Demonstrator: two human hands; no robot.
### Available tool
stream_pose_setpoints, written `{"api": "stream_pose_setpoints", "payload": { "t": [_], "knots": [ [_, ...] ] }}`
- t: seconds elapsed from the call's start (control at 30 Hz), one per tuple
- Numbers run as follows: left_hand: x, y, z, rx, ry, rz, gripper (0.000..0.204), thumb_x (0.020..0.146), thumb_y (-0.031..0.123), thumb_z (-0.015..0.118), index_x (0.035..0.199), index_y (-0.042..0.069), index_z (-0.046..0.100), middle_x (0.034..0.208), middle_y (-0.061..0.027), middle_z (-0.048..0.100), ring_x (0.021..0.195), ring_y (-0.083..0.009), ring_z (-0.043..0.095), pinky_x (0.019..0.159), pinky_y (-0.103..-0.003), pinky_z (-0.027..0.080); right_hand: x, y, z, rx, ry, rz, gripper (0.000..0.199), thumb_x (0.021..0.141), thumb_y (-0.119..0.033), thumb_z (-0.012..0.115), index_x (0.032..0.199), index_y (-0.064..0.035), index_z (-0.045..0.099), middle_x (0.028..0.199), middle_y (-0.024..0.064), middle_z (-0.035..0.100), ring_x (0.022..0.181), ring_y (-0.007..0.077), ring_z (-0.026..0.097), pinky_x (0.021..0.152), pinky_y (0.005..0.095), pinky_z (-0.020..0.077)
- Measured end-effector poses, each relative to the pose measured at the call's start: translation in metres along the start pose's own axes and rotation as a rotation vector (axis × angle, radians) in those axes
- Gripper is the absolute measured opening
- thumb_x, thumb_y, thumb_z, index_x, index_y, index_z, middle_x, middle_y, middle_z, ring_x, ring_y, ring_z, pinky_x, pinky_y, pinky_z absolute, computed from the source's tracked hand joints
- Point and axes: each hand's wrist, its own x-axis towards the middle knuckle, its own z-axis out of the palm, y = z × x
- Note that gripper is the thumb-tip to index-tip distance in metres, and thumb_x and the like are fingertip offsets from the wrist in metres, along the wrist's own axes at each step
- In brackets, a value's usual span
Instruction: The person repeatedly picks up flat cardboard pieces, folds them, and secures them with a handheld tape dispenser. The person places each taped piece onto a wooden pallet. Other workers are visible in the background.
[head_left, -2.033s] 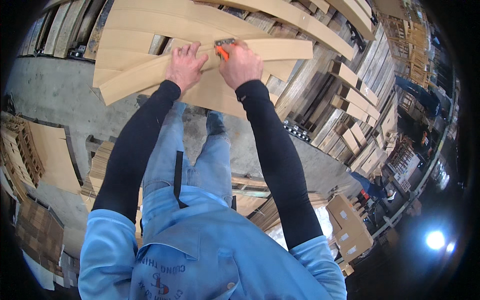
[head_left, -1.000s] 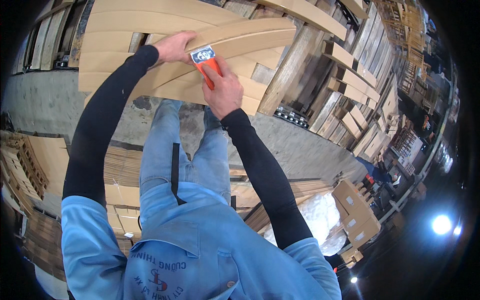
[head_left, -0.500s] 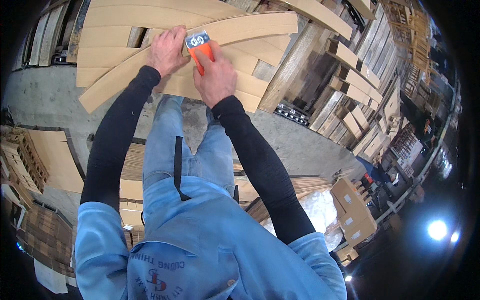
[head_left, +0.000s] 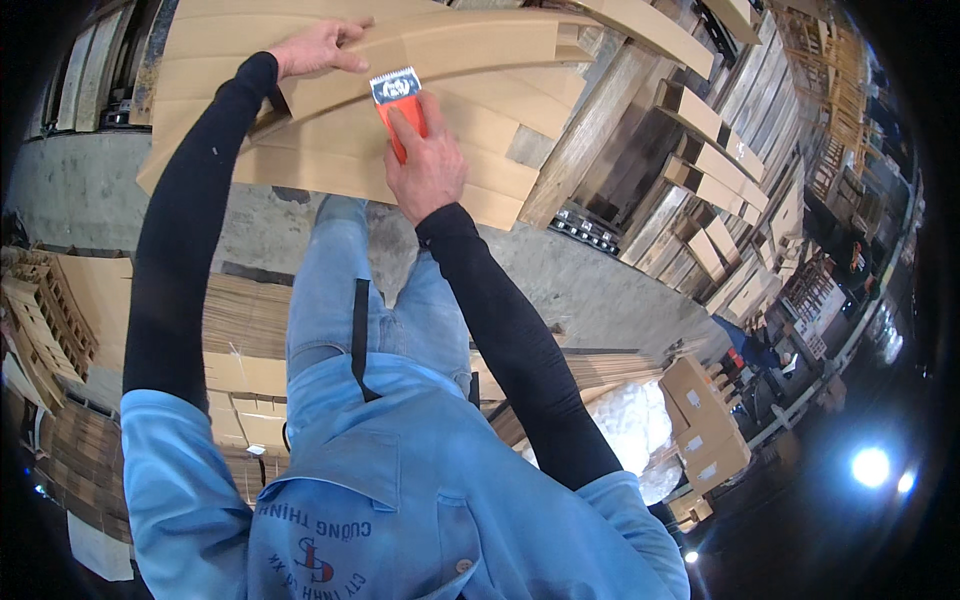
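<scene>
My right hand (head_left: 427, 165) is wrapped round an orange-handled tool (head_left: 400, 112), which has a broad metal head with a toothed edge and a blue-and-white face. I hold it above flat brown cardboard (head_left: 330, 155), close to the near edge of a long folded cardboard piece (head_left: 460, 42). This piece lies across the stack and looks bent by the lens. My left hand (head_left: 318, 48) is at the left part of the folded piece, its thumb and fingers apart. Whether those fingers press on the cardboard is hard to tell.
Wooden pallets (head_left: 600, 130) stand to the right, with more folded cardboard pieces (head_left: 715, 165) on them. Stacked cardboard (head_left: 245, 325) lies behind my legs, above the grey floor (head_left: 560, 275). White plastic wrap (head_left: 630, 425) and brown boxes (head_left: 705, 420) are at the lower right.
My left hand has moved up and left, away from the tool, and its fingers have spread. The folded cardboard piece has shifted away from me; the tool has stayed nearly in place.
</scene>
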Motion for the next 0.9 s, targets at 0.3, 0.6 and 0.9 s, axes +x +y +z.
{"api": "stream_pose_setpoints", "payload": {
  "t": [0.3, 0.6, 0.9],
  "knots": [
    [-0.034, 0.049, 0.053, 0.927, 0.388, 0.053, 0.057, 0.077, 0.023, 0.080, 0.126, 0.012, 0.053, 0.153, -0.0092, 0.040, 0.131, -0.0325, 0.049, 0.104, -0.047, 0.044, 0.026, -0.013, -0.006, -0.029, -0.007, 0.020, 0.048, 0.077, -0.015, 0.075, 0.124, -0.0198, 0.068, 0.144, 0.0098, 0.050, 0.094, 0.0360, 0.065, 0.081, 0.0467, 0.0557],
    [-0.024, 0.045, 0.053, 0.976, 0.340, -0.067, 0.061, 0.081, 0.034, 0.078, 0.134, 0.015, 0.054, 0.145, -0.0069, 0.046, 0.120, -0.0302, 0.055, 0.094, -0.050, 0.046, -0.028, 0.002, -0.012, -0.007, -0.055, 0.086, 0.047, 0.077, -0.015, 0.076, 0.124, -0.0185, 0.067, 0.144, 0.0119, 0.049, 0.096, 0.0377, 0.067, 0.082, 0.0465, 0.0562],
    [-0.015, 0.052, 0.073, 1.003, 0.542, -0.074, 0.060, 0.083, 0.055, 0.069, 0.126, 0.014, 0.061, 0.139, -0.0098, 0.052, 0.122, -0.0299, 0.055, 0.101, -0.054, 0.042, 0.036, -0.005, 0.012, -0.153, -0.116, 0.054, 0.036, 0.079, -0.017, 0.071, 0.115, -0.0155, 0.071, 0.135, 0.0167, 0.054, 0.082, 0.0387, 0.069, 0.075, 0.0470, 0.0582]
  ]
}}
